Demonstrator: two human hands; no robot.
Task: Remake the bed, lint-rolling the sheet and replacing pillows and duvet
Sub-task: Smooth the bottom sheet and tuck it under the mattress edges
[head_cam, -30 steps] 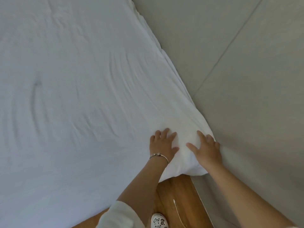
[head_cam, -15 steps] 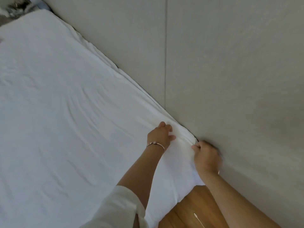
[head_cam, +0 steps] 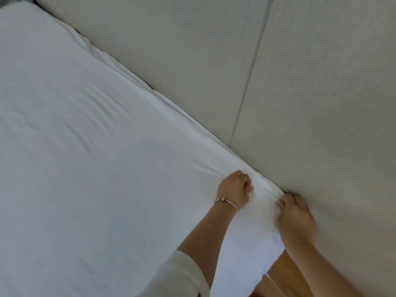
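So the white sheet [head_cam: 111,159] is spread over the whole bed, pretty flat in the middle with soft ripples, and it bunches into tight creases right at the near corner where both hands are working. The left hand [head_cam: 234,189] is balled up on top of the mattress just in from the edge, fingers [head_cam: 246,185] curled in with a fold of sheet gathered under them, so it's gripping the fabric. There's a thin bracelet [head_cam: 226,202] on that wrist, and a white sleeve [head_cam: 182,275] pushed up around the elbow. The right hand [head_cam: 294,215] is at the very corner, right up against the grey padded headboard [head_cam: 300,93], with the thumb and fingers [head_cam: 280,203] pinching the sheet's edge; it's a bit motion-blurred, so I can't tell how far the other fingers go into the gap between mattress and panel. The sheet edge runs diagonally along the headboard, tucked down into a dark slit. The headboard has 1 vertical seam between 2 panels. Bottom right there's a wedge of wooden floor [head_cam: 285,273] showing below the mattress corner.
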